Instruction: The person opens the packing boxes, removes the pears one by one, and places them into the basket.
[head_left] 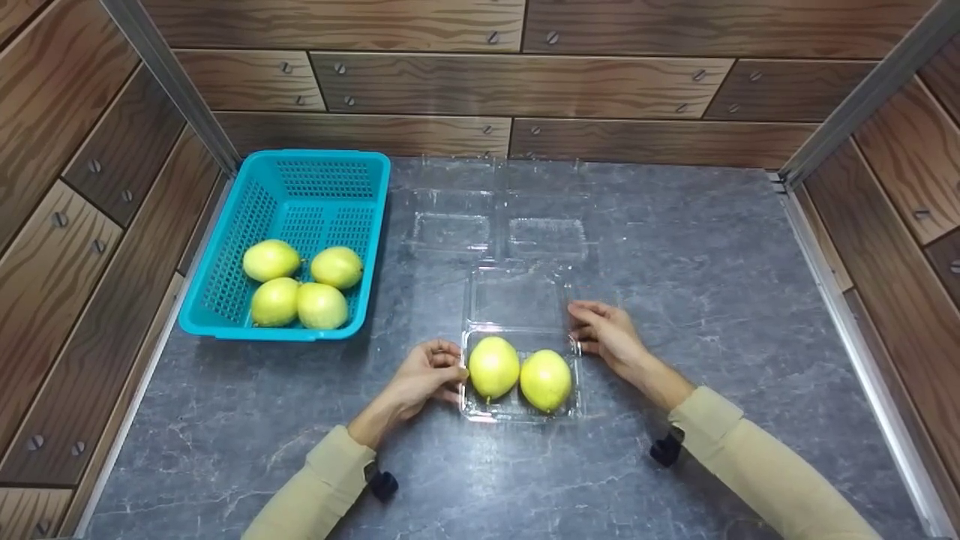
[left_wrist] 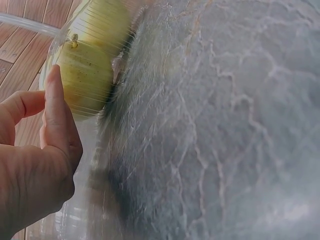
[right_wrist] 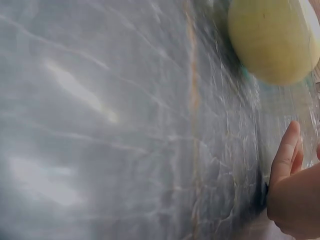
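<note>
In the head view, a clear plastic clamshell box (head_left: 574,411) lies unfolded, its lid (head_left: 517,296) spread flat behind the base. Side by side in the base lie two yellow-green pears (head_left: 493,367) (head_left: 546,380), the left one with its stem toward me. My left hand (head_left: 420,379) is at the base's left side, thumb at the rim; the left wrist view shows its fingers (left_wrist: 59,112) fairly straight along the clear wall. At the right, my right hand (head_left: 611,337) has its fingertips by the edge near the hinge. In the right wrist view its forefinger (right_wrist: 286,152) is extended beside the box.
A turquoise perforated basket (head_left: 379,225) with several pears (head_left: 270,261) stands at the back left. Behind the box lie two more open clear boxes (head_left: 451,231) (head_left: 546,236), near the wood-patterned back wall (head_left: 480,82). Metal rails (head_left: 855,337) edge the grey marbled table (head_left: 712,300).
</note>
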